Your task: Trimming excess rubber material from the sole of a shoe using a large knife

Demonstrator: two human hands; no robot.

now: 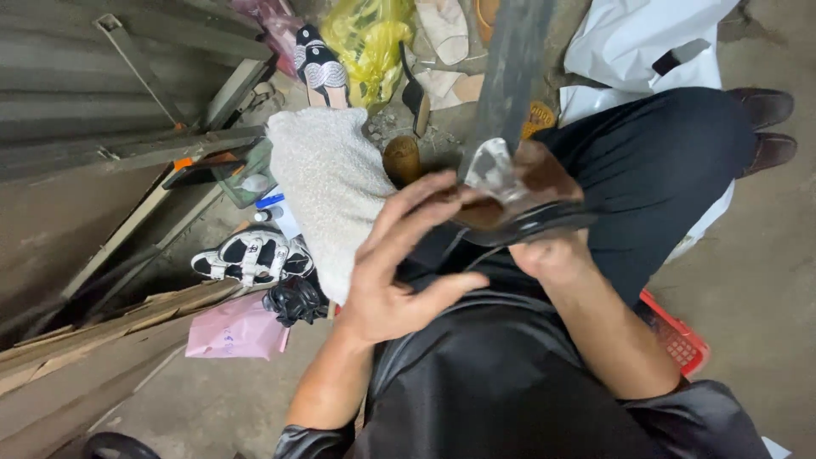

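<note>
Your left hand is spread wide, fingertips touching the dark shoe over your lap. Your right hand grips that shoe from below. Left of your hands: one white towel, one strappy sandal, one pink bag. Beyond them, one yellow bag.

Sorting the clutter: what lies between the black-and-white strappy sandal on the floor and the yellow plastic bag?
In the head view, a white fuzzy cloth lies between the black-and-white strappy sandal and the yellow plastic bag.
</note>
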